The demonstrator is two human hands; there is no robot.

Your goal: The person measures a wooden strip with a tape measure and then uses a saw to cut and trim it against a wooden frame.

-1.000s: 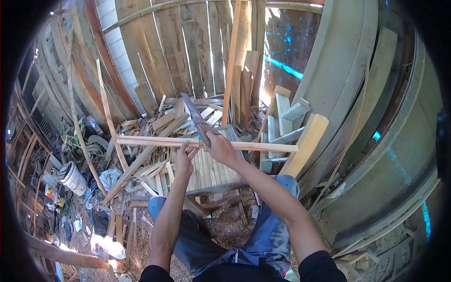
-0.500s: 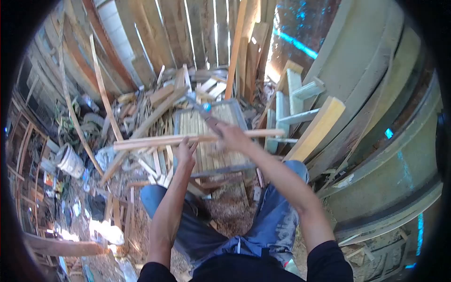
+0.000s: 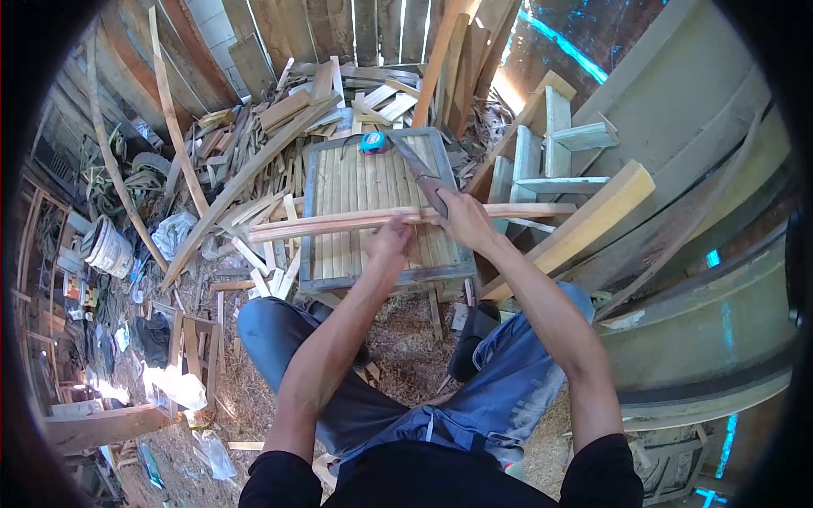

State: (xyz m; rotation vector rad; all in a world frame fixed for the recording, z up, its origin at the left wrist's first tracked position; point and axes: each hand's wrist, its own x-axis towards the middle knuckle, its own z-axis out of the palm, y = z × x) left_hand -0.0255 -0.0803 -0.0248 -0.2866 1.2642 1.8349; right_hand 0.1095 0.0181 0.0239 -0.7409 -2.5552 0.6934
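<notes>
Wooden strip (image 3: 330, 223): long, pale, lying crosswise above the slatted tabletop (image 3: 339, 254), at the left hand's fingers. One end reaches well out to the left of that hand; the other passes the right hand and ends beyond it to the right. A line runs along its length; one piece or two laid together, cannot tell.

Left hand (image 3: 388, 242): mostly closed, fingers curled on the strip near its middle. Slight blur; exact finger placement not resolved.

Right hand (image 3: 466, 222): closed around the dark handle of a long flat-bladed tool (image 3: 410, 157), just beside the left hand. Blade slants away from this hand, forward and to the left, over the tabletop. Blade edge too indistinct to read.

Blue tape measure (image 3: 373, 142): on the tabletop, ahead of the left hand, near the far edge and beside the blade.

Farther out: heaped wood offcuts (image 3: 288, 110) ahead and to the left of the left hand. White bucket (image 3: 110, 248) well apart on its left, with a pale plastic bag (image 3: 174, 234) between. Right of the right hand, a thick yellowish board (image 3: 584, 222) stands slanted, with a pale green wooden frame (image 3: 555, 135) just beyond it.
</notes>
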